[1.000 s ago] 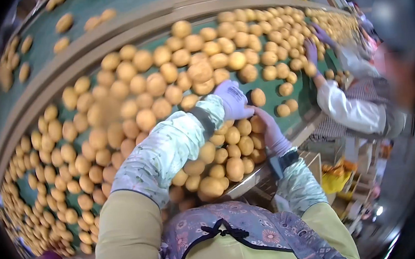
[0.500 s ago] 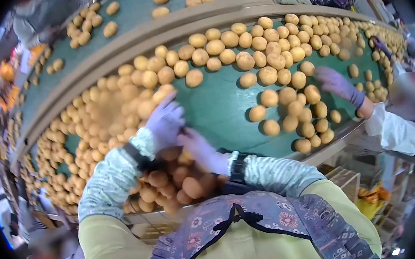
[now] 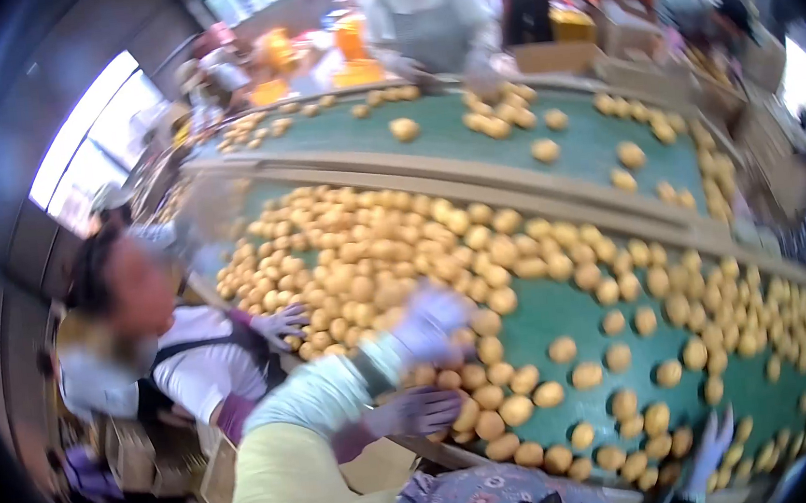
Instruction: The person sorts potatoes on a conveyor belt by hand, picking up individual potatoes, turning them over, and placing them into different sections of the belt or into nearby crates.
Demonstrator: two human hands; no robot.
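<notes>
"Green conveyor belt (image 3: 554, 307), what is crowding it?"

"Heaps of round yellow-brown potatoes (image 3: 375, 264), thick at the left and thinner to the right. The person's left hand (image 3: 429, 322), in a purple glove, is over the edge of that heap. It is too blurred to tell how its fingers stand."

"And the right hand (image 3: 712, 435)?"

"Low at the belt's near edge, pale-gloved, fingers spread, holding nothing, with potatoes just beside it."

"Anything in the way?"

"Another purple-gloved hand (image 3: 418, 410) lies on potatoes just below the left arm. Whose it is, I cannot tell. A co-worker in white sleeves (image 3: 192, 374) leans in at the left, with a gloved hand (image 3: 279, 324) at the heap. A tan rail (image 3: 513, 186) parts this belt from a farther green belt (image 3: 586, 137), where a person in a pale top (image 3: 424, 17) stands."
</notes>
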